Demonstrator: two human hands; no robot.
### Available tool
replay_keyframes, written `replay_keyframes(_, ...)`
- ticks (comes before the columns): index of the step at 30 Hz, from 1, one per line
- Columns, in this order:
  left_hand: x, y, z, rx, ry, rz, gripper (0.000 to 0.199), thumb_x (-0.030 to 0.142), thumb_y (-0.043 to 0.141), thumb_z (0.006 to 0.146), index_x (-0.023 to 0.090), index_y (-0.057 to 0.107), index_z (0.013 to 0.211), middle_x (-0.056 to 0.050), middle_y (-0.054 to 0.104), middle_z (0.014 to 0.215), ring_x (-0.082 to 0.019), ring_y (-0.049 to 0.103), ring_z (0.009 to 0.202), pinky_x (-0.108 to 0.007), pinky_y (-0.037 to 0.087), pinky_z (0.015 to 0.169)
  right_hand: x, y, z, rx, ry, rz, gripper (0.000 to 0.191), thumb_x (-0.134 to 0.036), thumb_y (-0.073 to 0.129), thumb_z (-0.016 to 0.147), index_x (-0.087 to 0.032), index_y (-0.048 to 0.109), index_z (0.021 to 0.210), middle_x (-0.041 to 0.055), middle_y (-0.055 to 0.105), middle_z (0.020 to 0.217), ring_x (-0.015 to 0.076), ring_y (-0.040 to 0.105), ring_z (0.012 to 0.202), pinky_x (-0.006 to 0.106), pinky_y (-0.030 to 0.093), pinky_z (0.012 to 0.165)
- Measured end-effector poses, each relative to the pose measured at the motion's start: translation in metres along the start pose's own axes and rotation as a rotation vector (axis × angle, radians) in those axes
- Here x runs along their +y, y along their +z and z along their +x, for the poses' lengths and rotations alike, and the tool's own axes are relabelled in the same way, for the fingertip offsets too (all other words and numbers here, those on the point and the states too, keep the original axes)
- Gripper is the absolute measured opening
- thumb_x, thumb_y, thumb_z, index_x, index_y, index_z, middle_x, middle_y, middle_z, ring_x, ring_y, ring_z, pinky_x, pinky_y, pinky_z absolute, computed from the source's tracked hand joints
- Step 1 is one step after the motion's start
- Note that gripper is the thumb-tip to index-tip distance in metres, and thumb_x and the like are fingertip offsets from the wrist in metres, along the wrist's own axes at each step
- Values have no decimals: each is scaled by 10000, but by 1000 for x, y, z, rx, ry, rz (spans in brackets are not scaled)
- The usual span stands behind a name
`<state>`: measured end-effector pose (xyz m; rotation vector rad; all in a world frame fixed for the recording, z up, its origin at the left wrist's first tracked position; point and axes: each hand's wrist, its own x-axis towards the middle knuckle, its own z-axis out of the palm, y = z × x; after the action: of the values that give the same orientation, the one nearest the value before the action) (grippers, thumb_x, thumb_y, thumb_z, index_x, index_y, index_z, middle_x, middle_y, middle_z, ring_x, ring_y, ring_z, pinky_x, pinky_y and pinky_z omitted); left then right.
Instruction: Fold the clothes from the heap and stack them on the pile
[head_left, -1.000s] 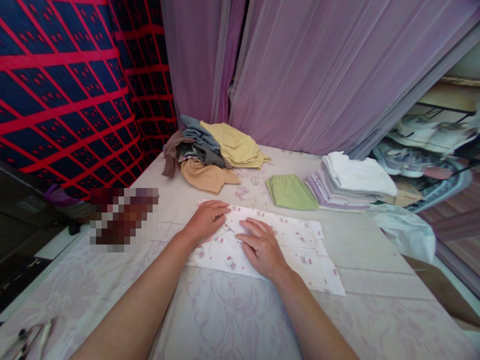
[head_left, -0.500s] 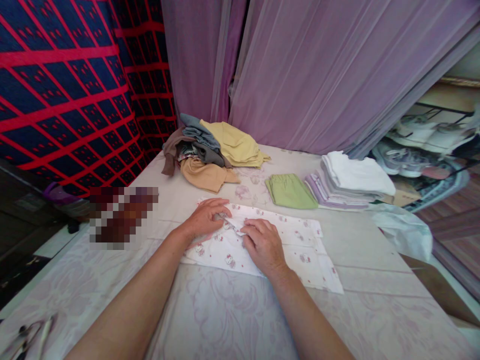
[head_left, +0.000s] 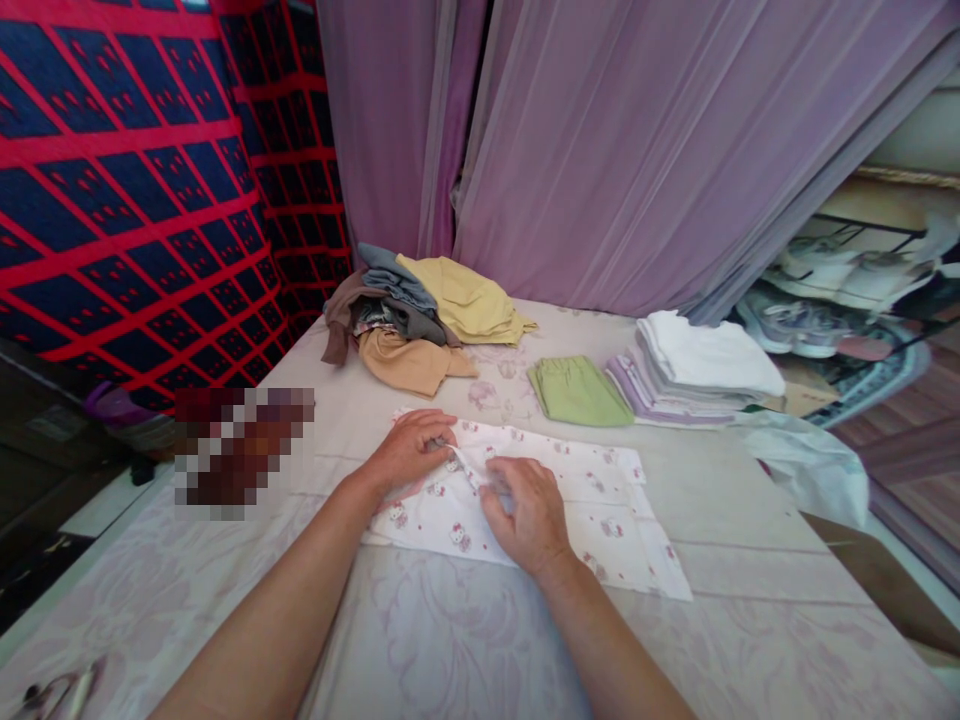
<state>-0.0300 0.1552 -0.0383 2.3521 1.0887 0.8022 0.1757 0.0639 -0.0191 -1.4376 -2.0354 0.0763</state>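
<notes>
A white garment with small cartoon cat faces and red dots lies spread across the bed, a pinkish trim showing at its left end; whether it is a top or trousers I cannot tell. My left hand rests over its left part, thumb and fingers pinching a raised fold of the cloth. Just to the right, my right hand has its fingers bent around the other end of that fold, the fingertips partly hidden.
Behind the garment lie folded green shorts, a stack of folded clothes and a loose clothes heap. A pixelated patch is on the left. A shoe rack and a plastic bag stand at the right.
The raised fold between my hands stands a little more upright. My hands stay nearly in place; the whole view has shifted slightly downward.
</notes>
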Motion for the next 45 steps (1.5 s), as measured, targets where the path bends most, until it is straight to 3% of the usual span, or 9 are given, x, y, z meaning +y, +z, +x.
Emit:
replay_keyframes(4, 1, 0, 0, -6, -10, 13, 77, 283, 617, 801, 245, 677, 829, -33, 659, 1175, -219, 533, 1162, -408, 364, 1014, -13, 6, 5, 10, 106, -214, 207, -392, 634, 776, -200, 617, 850, 79, 638, 853, 255, 526, 863, 385, 352, 773)
replay_keyframes(8, 0, 1, 0, -10, -20, 17, 102, 259, 607, 783, 251, 687, 846, -23, 657, 1181, -212, 530, 1167, -403, 351, 1031, -15, 8, 7, -19, 61, -276, 32, -222, 614, 791, -215, 640, 809, 40, 619, 795, 212, 502, 815, 356, 317, 749)
replay_keyframes(15, 0, -3, 1, -72, -51, 30, 292, 106, 497, 710, 242, 715, 848, -13, 632, 1233, -203, 506, 1210, -402, 338, 1058, 3, 5, -3, -42, -105, -161, 220, -113, 617, 780, -273, 710, 898, 7, 635, 836, 171, 499, 807, 335, 325, 761)
replay_keyframes(27, 15, -4, 2, -17, -42, 207, 262, 235, 488, 853, 222, 697, 1009, -51, 656, 1189, -217, 544, 1157, -408, 388, 1029, 20, -9, 0, -1, -39, 51, 301, -221, 432, 893, -224, 673, 1074, 58, 684, 1086, 179, 595, 1033, 355, 429, 928)
replay_keyframes(34, 49, 14, 5, -201, -15, 297, 476, 375, 336, 946, 194, 446, 1372, -66, 428, 1449, -226, 313, 1371, -440, 230, 1127, 32, -5, 19, -374, 92, -189, 478, -354, 355, 940, -195, 433, 1384, 92, 389, 1465, 238, 291, 1375, 507, 194, 1115)
replay_keyframes(38, 50, 25, 1, -297, -48, 369, 540, 499, 280, 945, 250, 386, 1412, -51, 338, 1500, -246, 251, 1398, -481, 161, 1134, 47, -12, 20, -386, 75, -134, 482, -354, 339, 938, -191, 434, 1381, 92, 373, 1474, 215, 315, 1364, 460, 223, 1115)
replay_keyframes(40, 48, 26, 1, -298, -54, 395, 542, 518, 265, 942, 270, 396, 1405, -42, 327, 1506, -246, 243, 1401, -486, 141, 1136, 64, -28, 19, -261, 165, -132, 458, -300, 339, 923, -173, 487, 1338, 101, 467, 1410, 194, 416, 1296, 387, 310, 1075)
replay_keyframes(42, 48, 25, 1, -304, -59, 410, 544, 514, 258, 943, 262, 404, 1402, -45, 326, 1507, -247, 240, 1402, -486, 135, 1136, 84, -49, 16, -115, 411, -209, 427, -262, 338, 903, -166, 562, 1254, 107, 594, 1267, 190, 549, 1147, 333, 408, 973)
replay_keyframes(45, 48, 23, 1, -317, -61, 424, 539, 494, 275, 942, 261, 382, 1417, -49, 316, 1512, -253, 233, 1404, -494, 136, 1133, 108, -78, 11, -146, 751, -360, 369, -333, 359, 896, -216, 664, 1066, 80, 686, 1058, 217, 634, 946, 321, 464, 793)
